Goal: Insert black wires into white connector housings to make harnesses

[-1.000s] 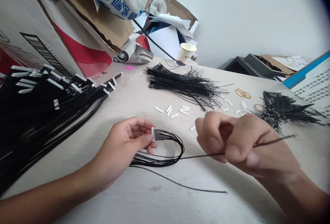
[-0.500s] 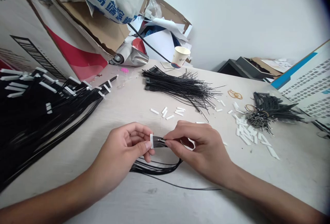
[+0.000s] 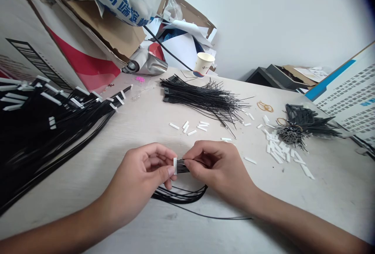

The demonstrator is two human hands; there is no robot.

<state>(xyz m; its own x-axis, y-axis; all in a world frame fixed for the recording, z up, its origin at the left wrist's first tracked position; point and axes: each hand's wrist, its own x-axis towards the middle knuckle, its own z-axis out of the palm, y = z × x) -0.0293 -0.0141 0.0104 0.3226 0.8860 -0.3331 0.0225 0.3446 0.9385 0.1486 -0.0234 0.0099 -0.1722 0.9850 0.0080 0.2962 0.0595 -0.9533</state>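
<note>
Between thumb and fingers, my left hand (image 3: 149, 168) pinches a small white connector housing (image 3: 175, 166) held upright. Several thin black wires (image 3: 183, 166) run side by side out of its right face. My right hand (image 3: 215, 164) pinches a black wire close to the housing; its thumb and index fingertip meet there, and the wire's tip is too small to make out. Below both hands the black wires curve back in a loop (image 3: 181, 196) over the table. One loose wire end (image 3: 222, 218) stretches off to the right.
Loose white housings (image 3: 277, 150) lie at the right beside a banded wire bundle (image 3: 293, 135). A black wire bundle (image 3: 199, 98) rests at the back near a paper cup (image 3: 203, 64). Finished-looking cables with white connectors (image 3: 52, 98) pile at the left, before a carton (image 3: 84, 64).
My right hand has moved slightly left, bringing the pinched wire up to the housing. My left hand has shifted a little right and down with the housing.
</note>
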